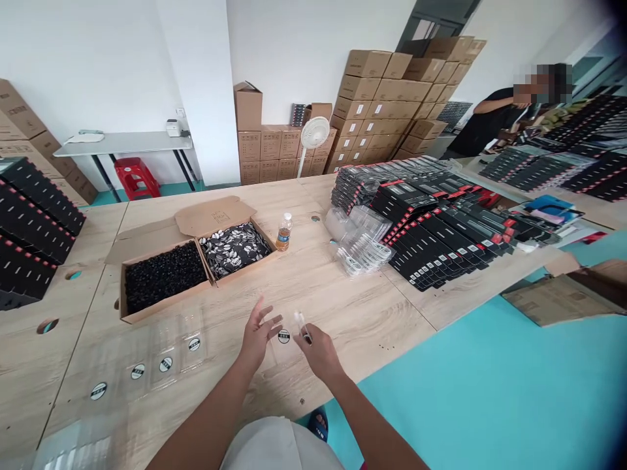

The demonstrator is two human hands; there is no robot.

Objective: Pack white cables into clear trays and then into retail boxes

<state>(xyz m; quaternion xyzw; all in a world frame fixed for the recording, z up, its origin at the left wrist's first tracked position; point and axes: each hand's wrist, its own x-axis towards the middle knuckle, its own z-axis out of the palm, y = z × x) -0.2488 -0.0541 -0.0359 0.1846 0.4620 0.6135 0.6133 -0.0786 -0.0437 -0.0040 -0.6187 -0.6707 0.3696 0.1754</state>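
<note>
Over the table (377, 320), left hand (257, 334) splayed, right hand (319, 354) pinching tube (300, 324)

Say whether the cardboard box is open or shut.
Open: the cardboard box has its lid folded back, black contents showing.

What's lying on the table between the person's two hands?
A round black-and-white sticker lies there, between the left hand and the right hand, as the head view shows.

No text is legible — the round black stickers (284, 336) are too small.
</note>
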